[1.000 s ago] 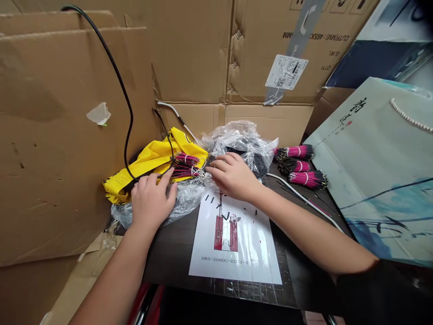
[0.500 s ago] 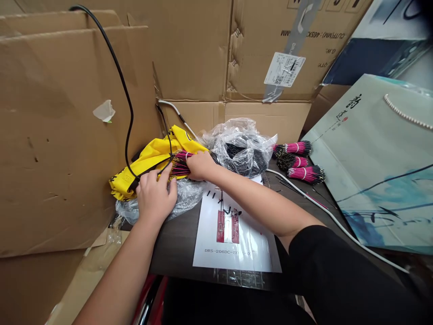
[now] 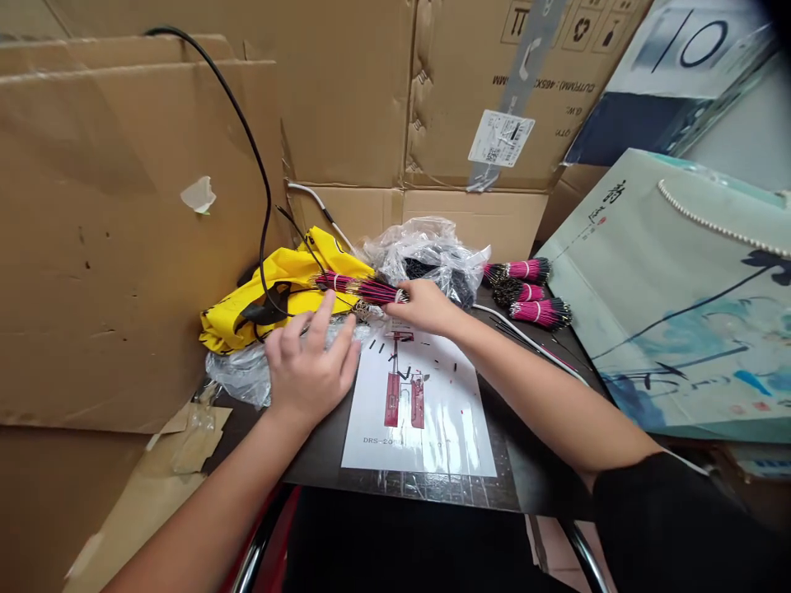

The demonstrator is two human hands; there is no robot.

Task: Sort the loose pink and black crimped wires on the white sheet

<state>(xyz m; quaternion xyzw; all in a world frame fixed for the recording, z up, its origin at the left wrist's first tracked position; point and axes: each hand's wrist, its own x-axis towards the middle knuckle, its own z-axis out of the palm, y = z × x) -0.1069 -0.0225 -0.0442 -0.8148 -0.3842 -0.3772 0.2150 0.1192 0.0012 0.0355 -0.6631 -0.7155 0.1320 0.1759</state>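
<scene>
My right hand (image 3: pixel 426 308) grips the right end of a tied bundle of pink and black wires (image 3: pixel 378 291), low over the table. A second wire bundle (image 3: pixel 335 282) lies against its left end, on a crumpled yellow plastic bag (image 3: pixel 281 276). With fingers spread, my left hand (image 3: pixel 312 360) hovers at the front edge of the yellow bag, over clear plastic wrap (image 3: pixel 238 375); it holds nothing. Below both hands, a printed sheet (image 3: pixel 364 449) with a red drawing and scattered short black bits lies on the dark table (image 3: pixel 309 461).
Several tied pink and black wire bundles (image 3: pixel 540 313) lie at the right, beside a pale gift bag (image 3: pixel 655 329). A clear bag (image 3: pixel 426 239) of black material stands behind my right hand. Cardboard boxes (image 3: pixel 346 107) wall the back and left. A black cable (image 3: pixel 256 156) hangs down at left.
My right hand has moved right, drawing one wire bundle away from the other. The left hand has shifted slightly right with its fingers spread wider. The whole view has shifted a little.
</scene>
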